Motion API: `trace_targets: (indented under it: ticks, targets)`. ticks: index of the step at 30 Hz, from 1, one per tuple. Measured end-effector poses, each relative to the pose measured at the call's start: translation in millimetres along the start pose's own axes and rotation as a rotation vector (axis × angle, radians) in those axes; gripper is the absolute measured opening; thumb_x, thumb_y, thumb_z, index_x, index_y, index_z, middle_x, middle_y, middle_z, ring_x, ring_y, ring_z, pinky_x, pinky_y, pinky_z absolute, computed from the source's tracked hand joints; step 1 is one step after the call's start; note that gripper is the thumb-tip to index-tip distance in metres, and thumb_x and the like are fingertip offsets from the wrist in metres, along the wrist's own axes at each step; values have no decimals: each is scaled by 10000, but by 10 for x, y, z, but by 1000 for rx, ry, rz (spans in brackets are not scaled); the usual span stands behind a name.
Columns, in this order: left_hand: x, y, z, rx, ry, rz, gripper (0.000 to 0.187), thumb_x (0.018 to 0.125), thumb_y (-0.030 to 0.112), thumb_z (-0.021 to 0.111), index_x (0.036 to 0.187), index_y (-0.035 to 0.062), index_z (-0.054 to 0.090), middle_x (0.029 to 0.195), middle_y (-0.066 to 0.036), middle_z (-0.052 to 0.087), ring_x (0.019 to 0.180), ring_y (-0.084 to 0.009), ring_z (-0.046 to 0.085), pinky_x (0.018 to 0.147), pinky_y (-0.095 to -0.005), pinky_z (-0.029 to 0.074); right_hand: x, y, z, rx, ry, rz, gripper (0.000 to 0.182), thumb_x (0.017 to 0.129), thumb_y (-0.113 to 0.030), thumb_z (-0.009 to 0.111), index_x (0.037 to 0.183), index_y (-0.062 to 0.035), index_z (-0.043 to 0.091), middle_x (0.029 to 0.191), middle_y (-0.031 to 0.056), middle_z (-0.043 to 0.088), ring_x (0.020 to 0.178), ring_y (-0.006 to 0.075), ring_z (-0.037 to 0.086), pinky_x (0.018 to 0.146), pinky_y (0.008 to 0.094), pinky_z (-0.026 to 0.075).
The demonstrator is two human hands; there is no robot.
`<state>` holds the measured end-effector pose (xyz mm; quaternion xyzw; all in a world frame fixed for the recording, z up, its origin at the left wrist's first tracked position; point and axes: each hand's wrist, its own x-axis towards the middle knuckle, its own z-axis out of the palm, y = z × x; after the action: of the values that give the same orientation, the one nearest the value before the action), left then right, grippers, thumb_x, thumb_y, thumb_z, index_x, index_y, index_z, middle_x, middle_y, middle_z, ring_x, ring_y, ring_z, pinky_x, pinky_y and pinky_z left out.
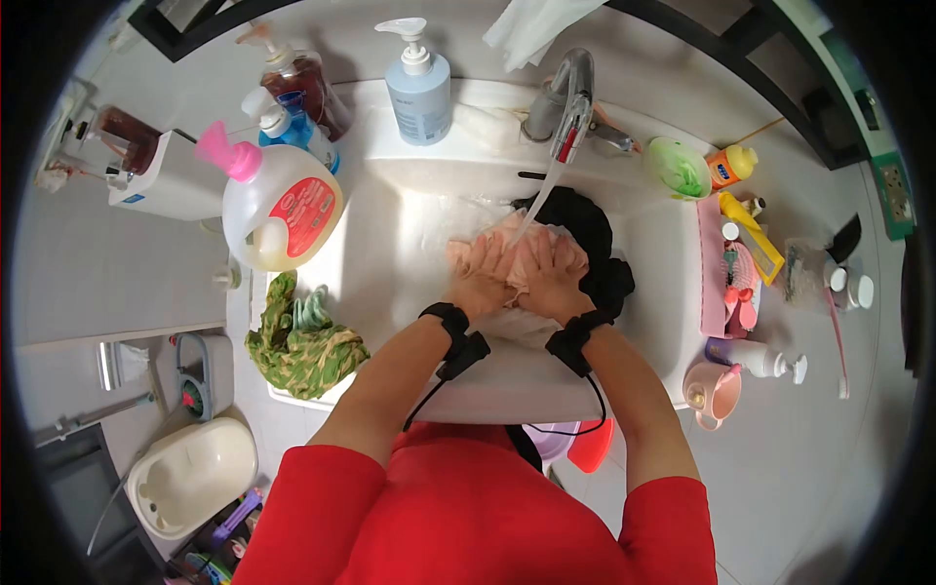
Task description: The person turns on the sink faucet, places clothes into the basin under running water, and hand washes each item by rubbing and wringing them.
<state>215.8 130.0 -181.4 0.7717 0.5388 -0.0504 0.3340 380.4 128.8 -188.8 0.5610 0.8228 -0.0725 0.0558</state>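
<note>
Water runs from the chrome faucet (573, 107) onto a wet pink cloth (567, 249) in the white sink (380, 234). Both hands press on this cloth, side by side. My left hand (482, 278) lies on its left part with the fingers spread. On the right part rests my right hand (551, 278), its fingers also apart. A black cloth (585, 219) lies in the basin behind and to the right of the pink one. Black bands with small devices circle both wrists.
A green patterned cloth (302, 351) hangs over the sink's left rim. Bottles, including a large pink-capped one (283, 210) and a light blue pump bottle (419, 97), stand left and behind. A green bowl (678, 168), pink tray (712, 263) and pink cup (712, 392) are at the right.
</note>
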Motion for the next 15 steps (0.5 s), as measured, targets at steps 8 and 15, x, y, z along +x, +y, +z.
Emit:
trace_targets:
  ticks: [8,15]
  targets:
    - [64,142,-198,69,-5,-85,812,815,484,481,1422,126,77,1478,-132,33,1360,-321,-7,1079,-479,92,225,110,-135,-122,111,-109,707,682,-315,653,1312,-202,353,1373,135,289,1142,433,380,789,557,431]
    - [-217,-9,-384,-1558,-41,-184,822,806,494,544,1402,110,129,1453,-148,132,1344,-307,117,1041,-549,128,52,-81,-710,370,-5,107,460,674,-194,609,1121,-130,521,991,148,606,869,315,594,745,395,479]
